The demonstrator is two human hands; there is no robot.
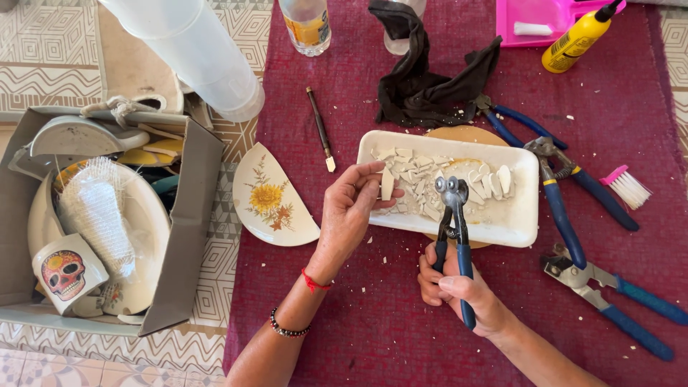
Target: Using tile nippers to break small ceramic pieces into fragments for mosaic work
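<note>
From the head camera, the step in hand looks like nipping ceramic into small mosaic pieces over a tray. The left hand (349, 208) pinches a small white ceramic shard (387, 184) between thumb and fingertips, holding it upright just above the near-left part of the white rectangular tray (519, 226). The right hand (459, 290) is clenched around the blue handles of the wheeled nippers (454, 226), whose two round cutting wheels point away, just right of the shard and not touching it. By my judgement, the next move calls for bringing the shard's edge between the wheels and squeezing steadily, keeping both over the tray so that fragments drop in. Counting: one tray, with a heap of white fragments too many and too overlapped to number; one pair of nippers in hand and three more blue-handled pliers (566, 215) lying right of the tray on the dark red cloth (373, 315); one half plate (272, 197) with a yellow flower, left of the tray; one slim scoring tool (319, 129) beyond it; one black rag (419, 86) at the far side; one yellow squeeze bottle (577, 39); one small pink brush (627, 186); one cardboard box (190, 236) of crockery on the left, holding one skull-painted mug (64, 272).
</note>
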